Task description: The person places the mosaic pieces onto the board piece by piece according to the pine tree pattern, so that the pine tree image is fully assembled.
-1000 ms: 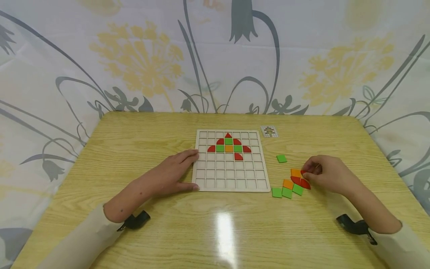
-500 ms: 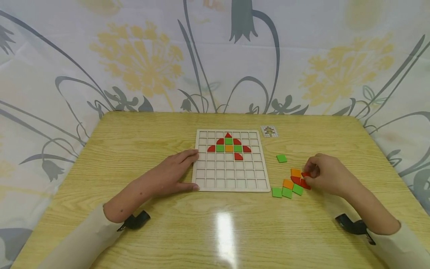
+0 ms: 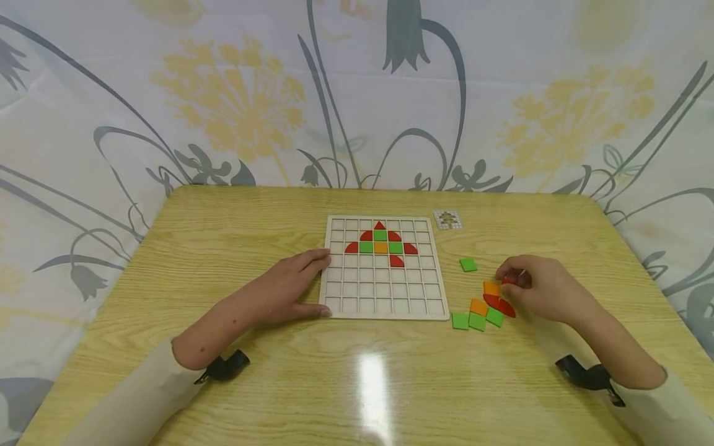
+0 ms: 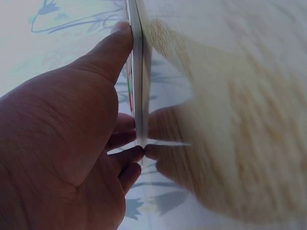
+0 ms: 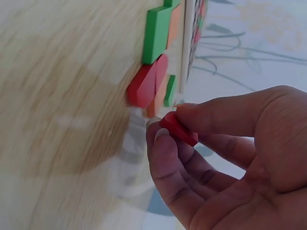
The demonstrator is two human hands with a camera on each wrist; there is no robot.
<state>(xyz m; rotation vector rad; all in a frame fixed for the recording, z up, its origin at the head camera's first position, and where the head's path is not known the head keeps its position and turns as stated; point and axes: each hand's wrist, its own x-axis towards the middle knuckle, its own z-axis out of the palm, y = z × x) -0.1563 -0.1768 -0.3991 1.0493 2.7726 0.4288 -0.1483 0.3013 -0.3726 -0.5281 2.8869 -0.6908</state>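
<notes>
My left hand point(image 3: 287, 288) rests against the left edge of the white gridded board point(image 3: 385, 290), thumb and fingertips touching its rim; the left wrist view shows that rim point(image 4: 139, 76) edge-on. On the board lie red, green and orange tiles in a tree-like shape, with a lone red quarter-round tile point(image 3: 396, 261) below. My right hand point(image 3: 538, 286) pinches a red tile point(image 5: 180, 128) between thumb and fingers, just above the loose pieces. Beside it lie red tiles point(image 3: 504, 307), an orange tile point(image 3: 491, 288) and a green tile point(image 3: 494, 316).
A small pattern card point(image 3: 448, 218) lies beyond the board's far right corner. A single green tile point(image 3: 468, 265) sits apart between board and right hand. More green tiles point(image 3: 460, 320) and an orange tile point(image 3: 478, 306) lie near the board's near right corner. A patterned cloth point(image 3: 357, 124) hangs behind the table.
My right hand makes small movements over the red tiles, and a red tile is now lifted in its fingers. The left hand and board hold their place.
</notes>
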